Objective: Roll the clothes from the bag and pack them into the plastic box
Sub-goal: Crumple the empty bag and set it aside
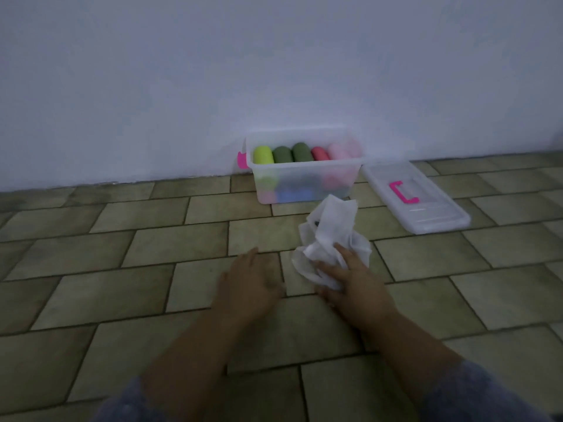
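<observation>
Right hand [345, 280] grips white bag [332, 226], left hand [249, 280] beside

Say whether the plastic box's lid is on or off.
Off: the lid lies on the floor beside the plastic box, rolled clothes showing on top.

- Two sleeves show at the bottom edge, the left sleeve [122, 403] and the right sleeve [490, 394].
- Both are a muted grey-blue with a soft, fuzzy surface; the dim, blurred picture does not show whether it is knit or fleece.
- Each sleeve ends high on the forearm, with the lower arm uncovered.
- The left hand [248, 284] and right hand [350, 280] are bare.
</observation>
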